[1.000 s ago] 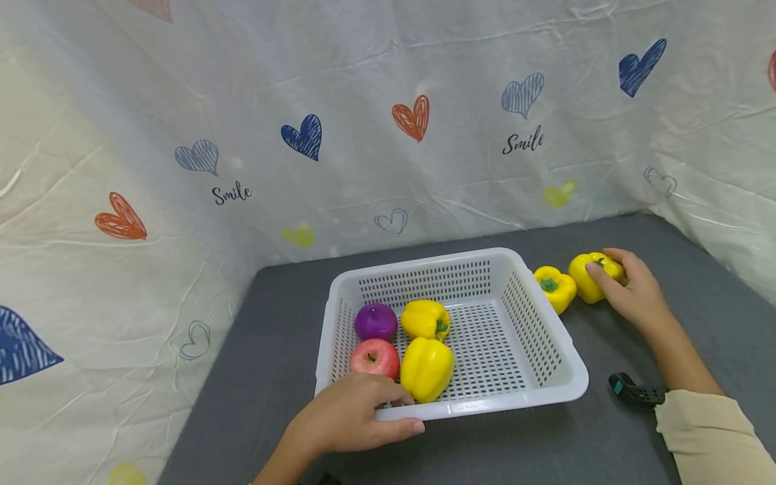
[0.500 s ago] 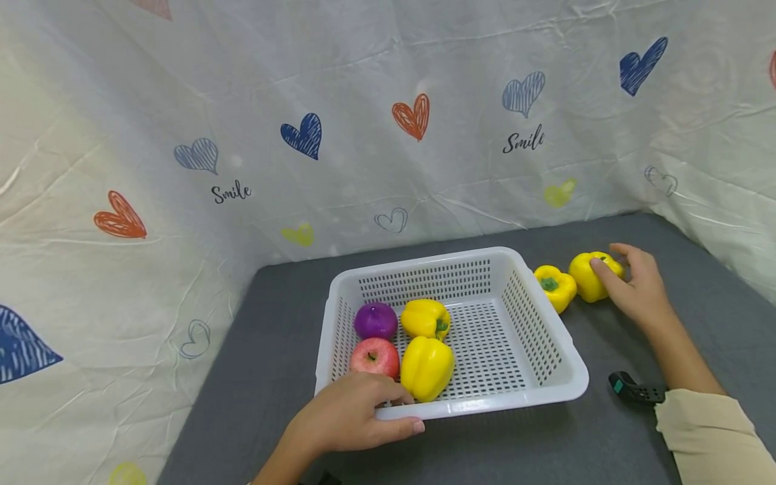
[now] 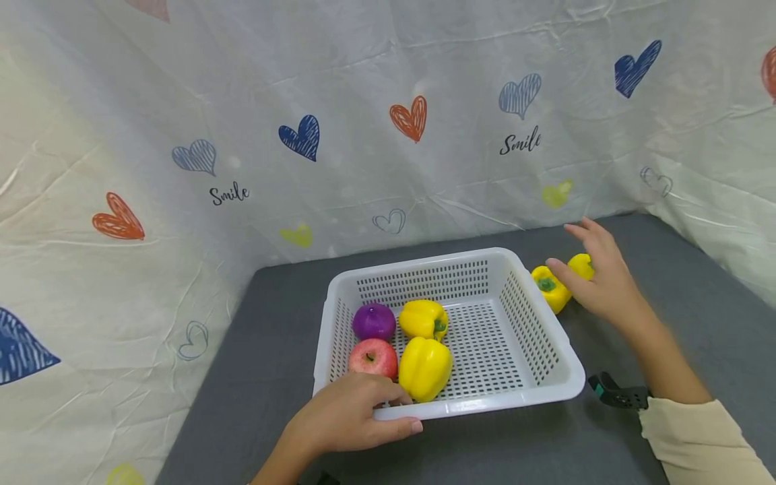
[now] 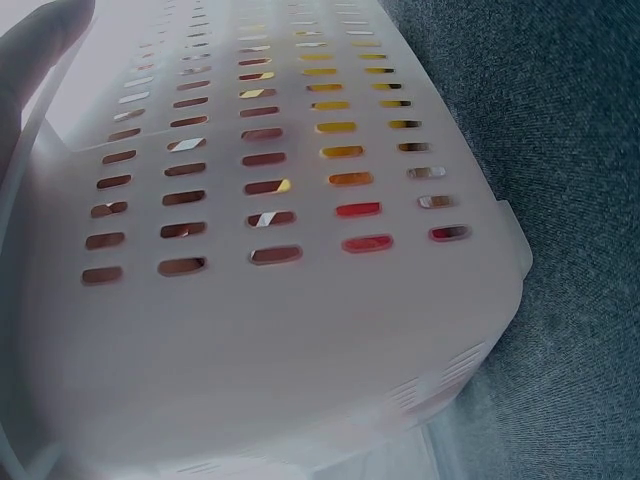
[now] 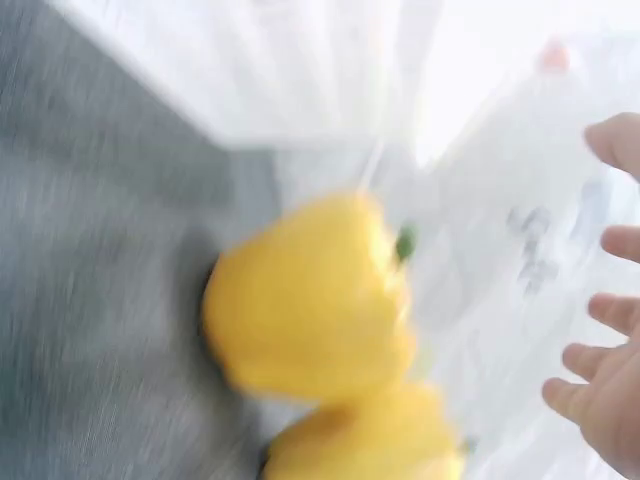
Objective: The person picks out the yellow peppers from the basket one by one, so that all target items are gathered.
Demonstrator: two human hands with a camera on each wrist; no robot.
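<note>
My left hand (image 3: 358,414) grips the near rim of a white perforated plastic basket (image 3: 503,401), fingers inside and thumb outside. In the basket's left half lie a purple onion (image 3: 374,322), a red apple (image 3: 372,358) and two yellow bell peppers (image 3: 423,319) (image 3: 426,369). My right hand (image 3: 606,283) holds nothing; its fingers are spread above two more yellow bell peppers on the table. One loose bell pepper (image 3: 553,291) lies beside the basket's right wall, and the other bell pepper (image 3: 582,265) is partly hidden by the hand. Both look blurred in the right wrist view.
The dark grey tabletop (image 3: 273,337) extends around the basket. A white curtain (image 3: 351,188) printed with hearts hangs behind and at the sides. On the right wrist sits a black strap (image 3: 618,393).
My right hand has come off the farther right bell pepper and moved left, above the pair. The left hand and the basket have stayed in place.
</note>
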